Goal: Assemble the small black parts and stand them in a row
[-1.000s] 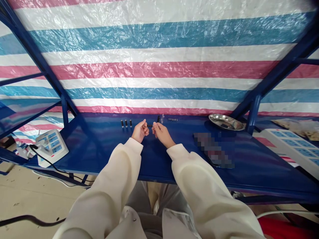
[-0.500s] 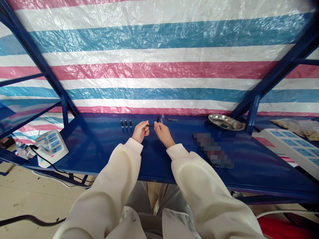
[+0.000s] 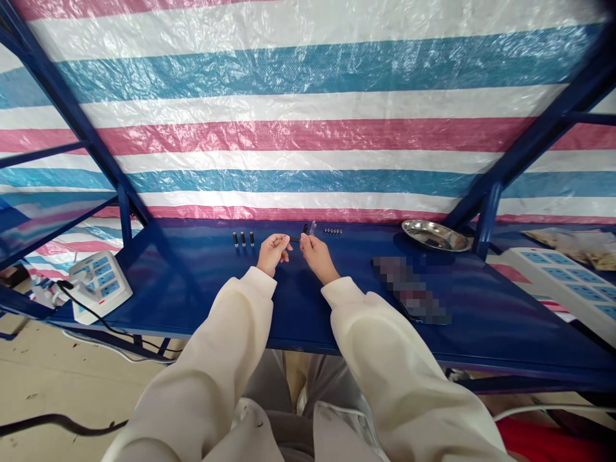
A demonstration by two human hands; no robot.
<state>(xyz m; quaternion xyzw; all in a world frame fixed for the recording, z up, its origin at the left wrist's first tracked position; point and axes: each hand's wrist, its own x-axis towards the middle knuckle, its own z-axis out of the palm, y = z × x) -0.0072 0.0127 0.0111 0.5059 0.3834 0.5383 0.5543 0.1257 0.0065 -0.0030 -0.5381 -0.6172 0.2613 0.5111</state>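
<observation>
A thin black rod point(image 3: 295, 240) runs level between my two hands above the blue table point(image 3: 308, 301). My left hand point(image 3: 273, 251) pinches one end of it, and my right hand point(image 3: 316, 255) has its fingers closed on the other end. Three short black cylinders with light lower ends point(image 3: 243, 239) stand in a row to the left of my hands. Just behind my right hand are a small black piece point(image 3: 305, 228) and a clear plastic piece point(image 3: 313, 227). Several small metal parts point(image 3: 333, 231) lie in a row to the right of these.
A round metal plate point(image 3: 436, 235) sits at the back right, with a blurred-out dark object point(image 3: 412, 290) nearer me. White power strips are at the left point(image 3: 102, 285) and far right point(image 3: 568, 282). Blue frame posts and a striped sheet point(image 3: 308, 138) stand behind.
My left hand has shifted very slightly to the right, and its fingers have changed position a little on the rod. Everything on the table is where it was.
</observation>
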